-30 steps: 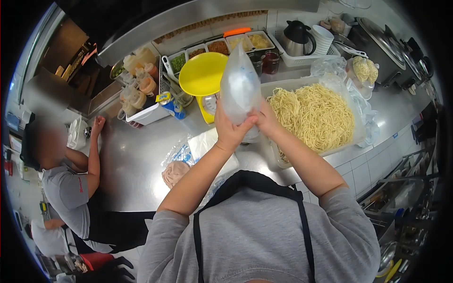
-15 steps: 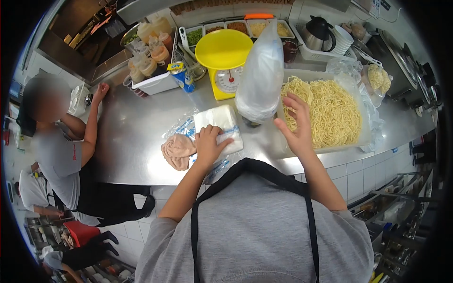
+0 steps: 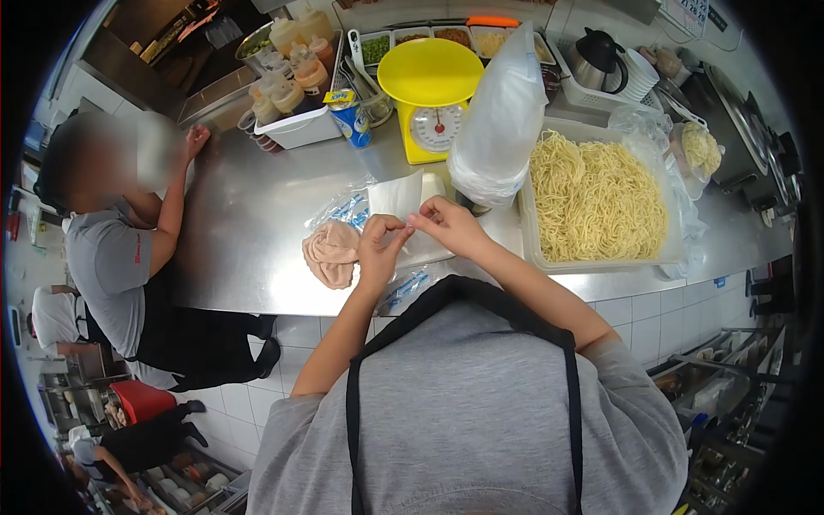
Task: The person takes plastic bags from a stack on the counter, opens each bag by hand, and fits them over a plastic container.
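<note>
Over a stack of thin white sheets (image 3: pixel 435 184) on the steel counter, both my hands are raised close together. My left hand (image 3: pixel 379 249) is closed in a pinch at the edge of a thin white sheet (image 3: pixel 396 196), which looks like plastic. My right hand (image 3: pixel 451 227) pinches the same edge, its fingertips nearly touching the left ones. A crumpled pinkish cloth (image 3: pixel 331 254) lies just left of my left hand. Clear plastic wrapping with blue print (image 3: pixel 350 209) spreads under and beside the stack.
Beyond the stack are a yellow scale (image 3: pixel 433 94), a tall translucent plastic bag (image 3: pixel 498 120) and a blue-yellow can (image 3: pixel 349 120). A tub of noodles (image 3: pixel 601 202) sits at right. Sauce bottles (image 3: pixel 292 73) fill a white bin. A co-worker (image 3: pixel 112 240) stands at left.
My right hand has come from beside the noodles to meet the left. My left hand has gone from lying on the stack to pinching. One sheet's edge is now lifted.
</note>
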Tool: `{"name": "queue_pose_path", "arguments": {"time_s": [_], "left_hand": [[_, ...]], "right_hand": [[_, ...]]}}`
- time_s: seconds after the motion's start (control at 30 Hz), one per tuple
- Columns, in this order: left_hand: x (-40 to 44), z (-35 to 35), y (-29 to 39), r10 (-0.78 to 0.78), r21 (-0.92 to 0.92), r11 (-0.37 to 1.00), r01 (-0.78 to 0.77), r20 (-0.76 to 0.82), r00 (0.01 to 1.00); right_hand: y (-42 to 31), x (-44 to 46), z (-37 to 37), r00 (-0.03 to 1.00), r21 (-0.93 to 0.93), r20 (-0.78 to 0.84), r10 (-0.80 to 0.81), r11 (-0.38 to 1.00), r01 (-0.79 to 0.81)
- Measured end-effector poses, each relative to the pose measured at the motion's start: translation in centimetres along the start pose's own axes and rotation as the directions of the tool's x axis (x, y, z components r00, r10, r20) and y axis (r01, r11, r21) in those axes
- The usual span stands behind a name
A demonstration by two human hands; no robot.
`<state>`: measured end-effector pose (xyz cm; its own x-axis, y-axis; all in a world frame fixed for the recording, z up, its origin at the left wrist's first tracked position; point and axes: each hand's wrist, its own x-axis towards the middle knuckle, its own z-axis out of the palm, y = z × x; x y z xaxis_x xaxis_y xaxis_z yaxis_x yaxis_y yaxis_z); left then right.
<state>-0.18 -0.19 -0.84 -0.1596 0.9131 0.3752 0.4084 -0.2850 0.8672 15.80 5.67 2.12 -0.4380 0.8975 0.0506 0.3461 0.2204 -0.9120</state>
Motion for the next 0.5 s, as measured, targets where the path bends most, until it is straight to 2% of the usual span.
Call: {"name": "queue_pose_path", "arguments": {"time_s": [0.03, 0.17, 0.23, 0.3, 0.37, 0.43, 0.47, 0.5], "left_hand": [[-0.2, 0.1, 0.1, 0.026, 0.014, 1.0, -0.026, -0.012, 1.0], [-0.8, 0.3, 0.7, 0.087, 0.114, 0.99, -0.083, -0.033, 0.996], [-1.0, 0.4, 0.0, -0.069, 0.005, 0.998, 0.069, -0.082, 0.994], [-0.4, 0.4, 0.5, -0.128, -0.012, 0.992, 0.127, -0.087, 0.988], [0.5, 0.7, 0.5, -0.122, -0.036, 0.992, 0.12, -0.034, 0.992], [1.3, 0.9, 0.5, -0.18, 0.074, 0.982, 0.171, 0.129, 0.975], [1.7, 0.7, 0.5, -0.171, 0.078, 0.984, 0.163, 0.123, 0.978], [2.0, 0.6, 0.6, -0.282, 0.001, 0.958, 0.288, 0.201, 0.938]], "right_hand": [[0.2, 0.7, 0.0, 0.988, -0.039, 0.09, 0.124, 0.992, -0.121], [2.6, 1.7, 0.1, 0.986, -0.107, 0.151, 0.071, 0.993, -0.056], [3.5, 1.7, 0.1, 0.974, -0.07, 0.184, 0.136, 0.99, -0.125], [4.7, 1.7, 0.3, 0.958, 0.026, 0.219, 0.183, 0.981, -0.193], [3.9, 1.5, 0.2, 0.982, -0.116, 0.163, 0.095, 0.99, -0.076], [3.6, 1.5, 0.7, 0.99, -0.037, 0.126, 0.063, 0.998, -0.059], [3.3, 1.4, 0.8, 0.993, -0.015, 0.112, -0.043, 0.999, 0.045], [3.0, 1.6, 0.5, 0.993, -0.014, 0.11, -0.05, 0.999, 0.052]]}}
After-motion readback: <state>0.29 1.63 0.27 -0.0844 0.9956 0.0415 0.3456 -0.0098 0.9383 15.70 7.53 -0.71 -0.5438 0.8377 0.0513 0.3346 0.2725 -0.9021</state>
